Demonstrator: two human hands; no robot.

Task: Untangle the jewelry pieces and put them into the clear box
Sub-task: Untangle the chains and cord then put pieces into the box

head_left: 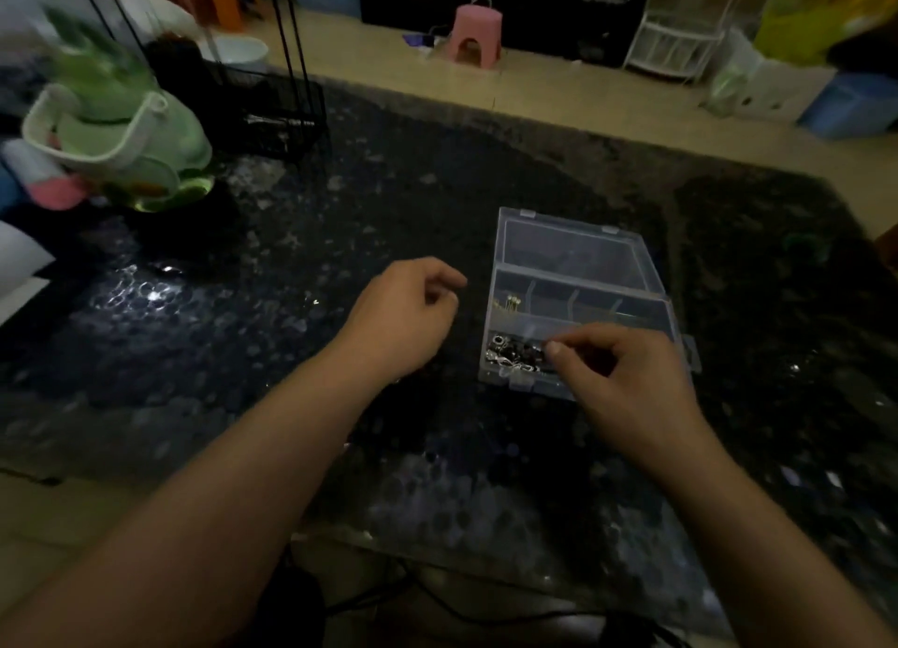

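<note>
While the lid stands tipped back on its far side, the clear box [583, 302] sits open on the dark speckled table [243, 331], long axis running roughly side to side w/ a slight skew. Its near compartment holds a heap of silver and dark jewelry pieces [516, 356]; the back-left cell holds a few small gold-coloured bits [510, 302]; other cells look bare, though it's dim.

Right hand [627, 385] reaches over the box's near-right corner, wrist low, fingers curled, thumb and forefinger pinched together at the edge of the heap. Looks like it grips a piece there, but what exactly is between the tips can't be made out.

Left hand [403, 317] hovers just left of the box, apart from it, fingers loosely curled inward, nothing visible in it. Both forearms are bare, angled in toward the box.

Far left of the box, near the table's corner, a green-and-white basket [116, 146].
</note>
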